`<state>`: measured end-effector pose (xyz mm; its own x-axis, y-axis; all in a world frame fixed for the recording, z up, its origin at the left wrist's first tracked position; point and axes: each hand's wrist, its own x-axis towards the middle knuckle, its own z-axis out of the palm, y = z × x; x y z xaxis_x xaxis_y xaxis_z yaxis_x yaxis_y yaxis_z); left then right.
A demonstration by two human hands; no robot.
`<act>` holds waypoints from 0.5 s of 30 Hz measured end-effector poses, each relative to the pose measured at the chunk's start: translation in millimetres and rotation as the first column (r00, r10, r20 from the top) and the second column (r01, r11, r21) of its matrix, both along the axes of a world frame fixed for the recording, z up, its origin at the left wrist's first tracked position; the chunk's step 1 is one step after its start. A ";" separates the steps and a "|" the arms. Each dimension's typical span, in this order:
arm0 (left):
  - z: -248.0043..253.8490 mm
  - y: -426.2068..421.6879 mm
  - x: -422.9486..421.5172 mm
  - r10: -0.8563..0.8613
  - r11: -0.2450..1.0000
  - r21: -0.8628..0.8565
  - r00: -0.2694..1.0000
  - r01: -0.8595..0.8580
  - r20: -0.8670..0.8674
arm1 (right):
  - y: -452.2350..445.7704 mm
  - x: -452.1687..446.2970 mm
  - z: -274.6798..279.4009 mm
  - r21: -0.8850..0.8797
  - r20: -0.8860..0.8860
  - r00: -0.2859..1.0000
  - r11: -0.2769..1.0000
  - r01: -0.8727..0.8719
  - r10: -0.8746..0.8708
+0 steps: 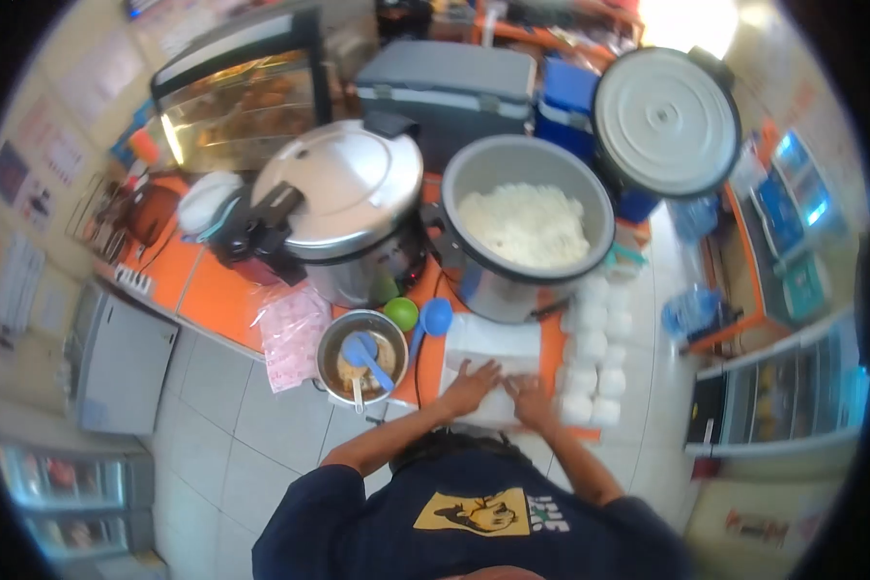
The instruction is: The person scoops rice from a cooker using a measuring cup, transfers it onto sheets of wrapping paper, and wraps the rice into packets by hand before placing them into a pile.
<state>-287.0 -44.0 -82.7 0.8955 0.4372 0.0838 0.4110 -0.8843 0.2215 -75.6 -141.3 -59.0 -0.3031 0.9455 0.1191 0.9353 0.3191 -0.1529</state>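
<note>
A white paper sheet (488,333) lies on the orange counter in front of me, its near part folded or bunched under my hands. My left hand (469,389) rests on it with the fingers spread. Close by on the right, my right hand (530,402) has its fingers bent and gripping the paper near its edge. Rows of white wrapped bundles (590,346) stand just right of my right hand. Left of my left hand is a metal pot (329,353), holding a blue ladle (365,354) and brownish food. A blue scoop (436,316) and a green cup (400,312) sit behind it.
An uncovered rice cooker (527,217) with white rice stands behind the paper, its lid (665,118) raised at the right. A closed cooker (343,188) is beside it. Pink plastic bags (298,333) hang over the counter's front edge. A grey cool box (445,87) and glass food warmer (237,106) stand behind.
</note>
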 end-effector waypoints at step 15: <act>-16.2 -30.1 -39.0 0.015 0.982 -0.185 0.981 0.022 0.194 | -34.8 -4.9 -30.0 -0.117 -0.392 0.918 0.993 0.022 -0.066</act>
